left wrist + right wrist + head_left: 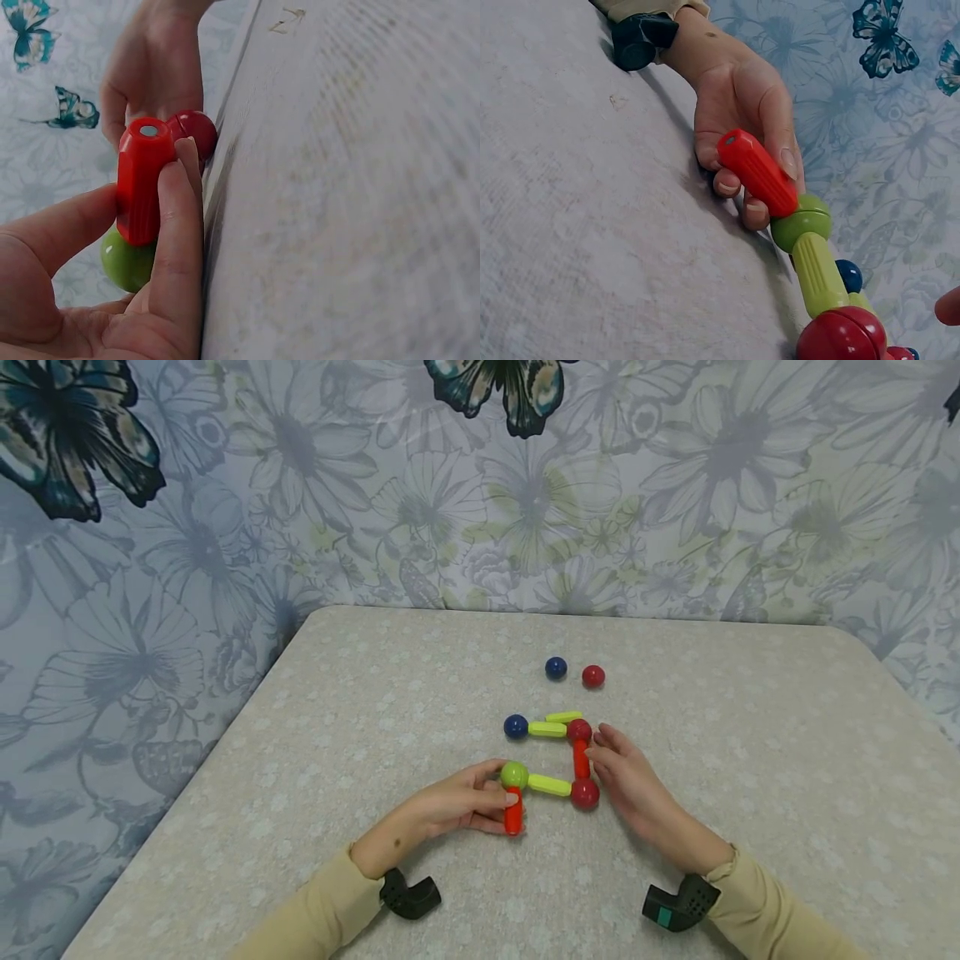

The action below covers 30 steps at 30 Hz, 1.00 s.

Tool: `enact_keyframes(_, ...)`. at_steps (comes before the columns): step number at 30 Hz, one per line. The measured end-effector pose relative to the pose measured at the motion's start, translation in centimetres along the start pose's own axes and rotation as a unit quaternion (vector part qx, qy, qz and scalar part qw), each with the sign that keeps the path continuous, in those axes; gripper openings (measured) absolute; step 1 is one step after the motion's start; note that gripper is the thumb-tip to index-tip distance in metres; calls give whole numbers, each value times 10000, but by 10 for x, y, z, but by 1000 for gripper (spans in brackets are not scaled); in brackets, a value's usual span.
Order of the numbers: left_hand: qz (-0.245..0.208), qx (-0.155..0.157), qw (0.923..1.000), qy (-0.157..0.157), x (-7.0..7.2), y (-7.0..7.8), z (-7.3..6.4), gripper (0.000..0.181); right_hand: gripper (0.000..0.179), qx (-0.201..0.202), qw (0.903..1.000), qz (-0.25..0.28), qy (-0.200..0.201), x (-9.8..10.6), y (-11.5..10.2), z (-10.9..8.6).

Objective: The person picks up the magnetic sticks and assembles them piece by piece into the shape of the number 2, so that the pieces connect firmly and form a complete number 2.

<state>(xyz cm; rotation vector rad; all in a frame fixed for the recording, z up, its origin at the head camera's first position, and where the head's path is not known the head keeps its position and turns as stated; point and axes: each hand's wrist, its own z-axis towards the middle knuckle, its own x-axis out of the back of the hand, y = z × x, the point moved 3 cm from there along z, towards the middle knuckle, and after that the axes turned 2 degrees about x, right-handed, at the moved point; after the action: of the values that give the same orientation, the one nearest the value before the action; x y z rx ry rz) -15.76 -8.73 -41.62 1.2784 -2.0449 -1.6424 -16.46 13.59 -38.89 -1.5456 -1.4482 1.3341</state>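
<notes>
My left hand pinches a red magnetic rod between thumb and fingers; its near end shows a small metal disc in the left wrist view. The far end meets a green ball. From there a yellow-green rod runs to a red ball, joined by another red rod to a second red ball. A further yellow-green rod links that one to a blue ball. Beside the right-hand rod is my right hand, fingers loosely extended, fingertips close to it.
Just behind the chain lies another yellow-green rod. Farther back on the table sit a loose blue ball and a loose red ball. A flowered wall stands along the table's far edge.
</notes>
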Motion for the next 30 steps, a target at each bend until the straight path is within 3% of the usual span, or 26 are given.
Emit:
enact_keyframes(4, 21, 1, 10000, 20, 0, 1, 0, 55, 64, 10, 9995, -274, 172, 4, -7, 3)
enact_keyframes(7, 106, 14, 9999, 98, 1, 1, 2, 54, 62, 153, 9982, -497, 311, 13, -20, 16)
enact_keyframes(14, 122, 7, 9998, 150, 2, 0, 2, 54, 60, 476, 9942, -557, 781, 50, -49, 76)
enact_keyframes(19, 65, -19, 9999, 120, 2, -1, 5, 55, 60, 595, 9831, -1411, 1005, 57, -45, 107)
enact_keyframes(23, 57, -16, 9999, 130, 2, 0, 5, 57, 55, 730, 9667, -2227, 1029, 51, -41, 121)
enact_keyframes(28, 54, -17, 9999, 109, 2, 1, 4, 57, 46, 941, 9295, -3422, 1001, 46, -40, 127)
enact_keyframes(30, 41, -19, 9999, 110, 3, 0, 4, 57, 44, 1010, 9199, -3653, 1003, 45, -39, 126)
